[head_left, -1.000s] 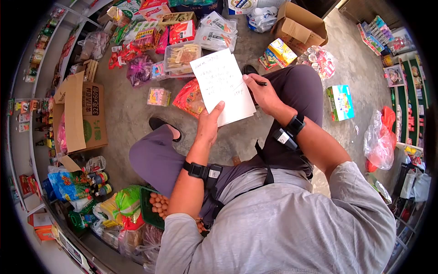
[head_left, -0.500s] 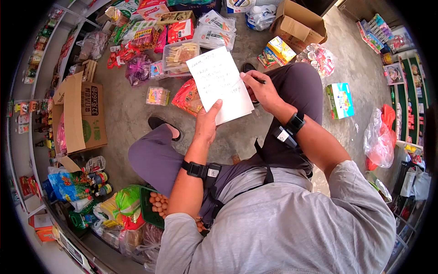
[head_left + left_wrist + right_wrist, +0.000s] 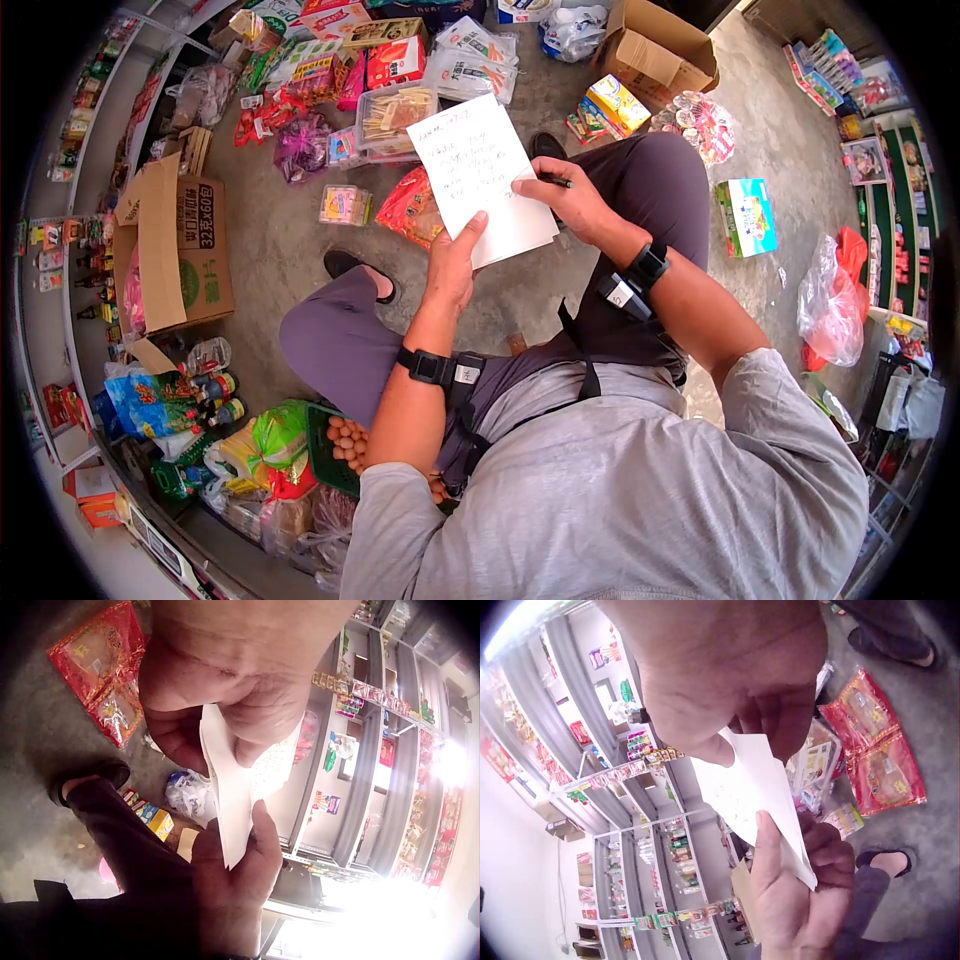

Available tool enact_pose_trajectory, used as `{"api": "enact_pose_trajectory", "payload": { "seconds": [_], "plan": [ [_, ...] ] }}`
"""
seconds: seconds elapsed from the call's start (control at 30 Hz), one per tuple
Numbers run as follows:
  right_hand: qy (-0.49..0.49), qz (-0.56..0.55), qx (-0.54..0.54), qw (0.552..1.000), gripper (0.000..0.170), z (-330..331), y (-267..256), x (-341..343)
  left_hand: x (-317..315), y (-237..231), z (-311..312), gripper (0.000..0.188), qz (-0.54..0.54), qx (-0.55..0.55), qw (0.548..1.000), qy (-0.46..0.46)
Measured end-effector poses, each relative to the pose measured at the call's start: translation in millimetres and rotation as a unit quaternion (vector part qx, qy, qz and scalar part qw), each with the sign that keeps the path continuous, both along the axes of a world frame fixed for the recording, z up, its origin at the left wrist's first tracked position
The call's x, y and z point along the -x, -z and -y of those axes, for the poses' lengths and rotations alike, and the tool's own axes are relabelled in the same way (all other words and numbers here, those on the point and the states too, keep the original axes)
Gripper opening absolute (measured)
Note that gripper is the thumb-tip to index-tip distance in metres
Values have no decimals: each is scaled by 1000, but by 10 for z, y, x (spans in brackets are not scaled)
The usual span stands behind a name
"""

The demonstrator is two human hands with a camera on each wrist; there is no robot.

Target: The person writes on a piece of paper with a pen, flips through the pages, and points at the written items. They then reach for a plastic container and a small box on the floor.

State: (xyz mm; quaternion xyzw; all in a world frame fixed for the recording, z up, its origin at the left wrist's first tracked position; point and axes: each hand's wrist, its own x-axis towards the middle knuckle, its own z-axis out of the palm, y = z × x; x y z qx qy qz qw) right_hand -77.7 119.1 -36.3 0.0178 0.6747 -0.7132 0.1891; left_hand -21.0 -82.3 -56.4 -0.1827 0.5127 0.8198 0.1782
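Note:
Handwritten lines cover the upper part of a few white paper sheets [image 3: 478, 205], held tilted above the lap. My left hand [image 3: 454, 264] grips their lower left edge, thumb lying on top and fingers underneath. At the right edge is my right hand [image 3: 580, 203], with a black pen [image 3: 555, 181] held among its fingers and its thumb tip on the page. In the left wrist view the paper [image 3: 234, 802] appears nearly edge-on between both hands. The right wrist view shows the left thumb pressed on the paper [image 3: 757, 791], its other fingers behind.
Below the paper lies a red snack bag [image 3: 408, 208]. Packaged goods and a clear tub [image 3: 398, 118] crowd the floor ahead. An open carton [image 3: 165, 255] stands left, another carton [image 3: 655, 55] ahead right. Eggs [image 3: 347, 440] fill a green crate by the left thigh. Shelves [image 3: 895, 215] line the sides.
The sheets and left hand have shifted slightly left and towards the far side. The right hand has slid a little down the page's right edge, still with the pen.

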Motion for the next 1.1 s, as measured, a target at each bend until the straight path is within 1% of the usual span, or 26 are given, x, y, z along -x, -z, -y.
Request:
{"api": "enact_pose_trajectory", "payload": {
  "seconds": [0.23, 0.43, 0.63, 0.73, 0.83, 1.03, 1.1],
  "plan": [
    [-15, 22, 2, 1000, 24, -7, 7, -9, -1, -14, -8, 37, 12, -22, 1000, -15],
    [-17, 23, -2, 1000, 27, -8, -1, -13, -8, -7, -8, 35, 2, -4, 1000, -4],
    [-25, 20, -15, 999, 26, -18, 63, -2, 0, 24, 0, 36, -3, 0, 1000, -10],
    [-28, 13, -4, 999, 25, -21, 87, -1, 29, 67, 12, 36, -30, -15, 999, -33],
    [-24, 19, -1, 1000, 25, -17, 35, -19, 64, 67, 69, 33, -19, -28, 998, -58],
    [-29, 27, -12, 999, 24, -17, -1, -24, 86, 10, 129, 32, -27, -57, 996, -69],
    [-31, 13, -20, 999, 23, -18, 1, -9, 90, -8, 124, 32, -27, -63, 995, -71]
  ]
}}
